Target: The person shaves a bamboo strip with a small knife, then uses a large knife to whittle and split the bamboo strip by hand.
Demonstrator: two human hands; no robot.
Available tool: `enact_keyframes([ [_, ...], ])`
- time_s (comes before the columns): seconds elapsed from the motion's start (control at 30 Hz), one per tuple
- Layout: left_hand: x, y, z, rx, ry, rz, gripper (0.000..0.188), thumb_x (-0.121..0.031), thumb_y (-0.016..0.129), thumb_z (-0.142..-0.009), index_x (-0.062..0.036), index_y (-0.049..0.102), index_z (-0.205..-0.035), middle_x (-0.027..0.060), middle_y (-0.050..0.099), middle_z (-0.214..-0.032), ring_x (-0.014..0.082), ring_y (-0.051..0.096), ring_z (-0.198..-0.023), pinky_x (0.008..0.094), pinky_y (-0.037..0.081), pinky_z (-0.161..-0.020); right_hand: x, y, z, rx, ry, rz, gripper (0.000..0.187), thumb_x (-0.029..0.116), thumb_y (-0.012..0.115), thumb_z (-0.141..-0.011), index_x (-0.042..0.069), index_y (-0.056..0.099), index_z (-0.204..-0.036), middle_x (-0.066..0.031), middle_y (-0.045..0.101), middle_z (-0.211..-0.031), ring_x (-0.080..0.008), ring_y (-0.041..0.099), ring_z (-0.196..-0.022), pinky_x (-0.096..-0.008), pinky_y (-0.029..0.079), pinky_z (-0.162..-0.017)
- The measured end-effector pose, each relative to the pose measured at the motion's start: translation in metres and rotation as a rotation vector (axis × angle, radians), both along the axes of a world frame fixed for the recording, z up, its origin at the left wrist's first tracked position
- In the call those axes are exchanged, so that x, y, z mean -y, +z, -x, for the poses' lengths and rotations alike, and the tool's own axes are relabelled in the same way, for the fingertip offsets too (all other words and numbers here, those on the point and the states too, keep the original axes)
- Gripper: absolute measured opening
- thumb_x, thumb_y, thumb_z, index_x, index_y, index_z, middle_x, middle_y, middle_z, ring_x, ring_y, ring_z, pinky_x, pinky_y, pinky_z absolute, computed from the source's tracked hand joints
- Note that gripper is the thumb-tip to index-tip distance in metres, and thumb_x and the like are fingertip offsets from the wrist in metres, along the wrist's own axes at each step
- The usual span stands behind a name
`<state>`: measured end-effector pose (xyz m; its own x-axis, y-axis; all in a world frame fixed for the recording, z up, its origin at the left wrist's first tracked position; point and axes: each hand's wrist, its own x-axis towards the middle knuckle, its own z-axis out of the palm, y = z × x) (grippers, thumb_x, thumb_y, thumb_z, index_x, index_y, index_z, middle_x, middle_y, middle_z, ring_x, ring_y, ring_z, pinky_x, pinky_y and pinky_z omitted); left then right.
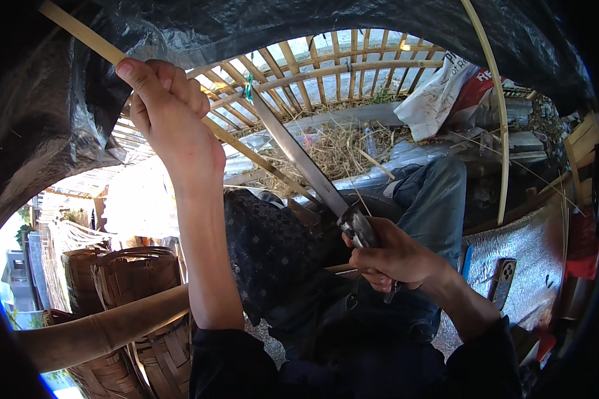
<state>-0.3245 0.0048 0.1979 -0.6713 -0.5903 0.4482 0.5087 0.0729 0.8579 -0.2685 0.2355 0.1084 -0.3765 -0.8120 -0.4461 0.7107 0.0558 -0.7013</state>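
My left hand, raised at the upper left, is closed around a long, flat bamboo strip. The strip slants from the upper left corner down past my wrist toward my lap. In my right hand, near the middle, is a long-bladed knife with a dark handle. Its blade points up and to the left, and its lower part lies close to the strip's lower end; whether they touch I cannot tell. My fingers wrap the handle, hiding part of it.
Woven bamboo baskets and a thick bamboo pole stand at my left. Ahead are a slatted bamboo fence and a heap of shavings. Another strip hangs at the right. A phone lies on a silvery mat.
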Motion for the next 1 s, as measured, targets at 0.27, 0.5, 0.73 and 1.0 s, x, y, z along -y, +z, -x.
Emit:
enact_keyframes([
  [0.27, -0.003, 0.001, 0.004, 0.005, 0.027, -0.002, 0.047, -0.047, 0.037, -0.096, -0.0125, 0.035, -0.064, -0.0046, 0.019, -0.052, 0.0065, 0.014, -0.047, 0.0257, 0.014, -0.045, 0.008, -0.016, -0.012, 0.096, -0.026, 0.061, 0.016, 0.001, 0.052, -0.08, 0.002, 0.04, -0.09, -0.0012, 0.042, -0.055, -0.0076, 0.041, -0.039, -0.0248, 0.037, -0.036],
  [0.5, 0.013, -0.003, -0.003, -0.029, -0.13, -0.021, 0.047, -0.045, 0.037, -0.096, -0.012, 0.034, -0.064, -0.0046, 0.017, -0.053, 0.007, 0.012, -0.047, 0.0259, 0.014, -0.045, 0.003, -0.005, 0.001, 0.036, -0.05, -0.007, 0.016, 0.001, 0.052, -0.079, 0.002, 0.04, -0.09, -0.0015, 0.043, -0.056, -0.008, 0.042, -0.039, -0.0252, 0.038, -0.035],
  [0.73, 0.003, -0.001, 0.001, -0.026, -0.152, -0.04, 0.047, -0.046, 0.037, -0.095, -0.012, 0.033, -0.064, -0.0046, 0.016, -0.054, 0.0069, 0.012, -0.047, 0.0259, 0.013, -0.045, 0.008, -0.01, -0.011, -0.07, -0.054, 0.026, 0.015, 0.002, 0.051, -0.081, 0.001, 0.04, -0.09, -0.0012, 0.043, -0.054, -0.0083, 0.044, -0.04, -0.025, 0.039, -0.036],
  [1.0, 0.018, -0.005, -0.002, -0.028, -0.135, -0.04, 0.052, -0.054, 0.042, -0.091, -0.0134, 0.031, -0.061, -0.006, 0.019, -0.05, 0.0054, 0.013, -0.045, 0.0265, 0.01, -0.044, 0.005, -0.013, -0.004, -0.096, -0.048, -0.011, 0.017, 0.001, 0.053, -0.081, 0.003, 0.04, -0.092, -0.0014, 0.042, -0.054, -0.0075, 0.042, -0.039, -0.0236, 0.038, -0.035],
])
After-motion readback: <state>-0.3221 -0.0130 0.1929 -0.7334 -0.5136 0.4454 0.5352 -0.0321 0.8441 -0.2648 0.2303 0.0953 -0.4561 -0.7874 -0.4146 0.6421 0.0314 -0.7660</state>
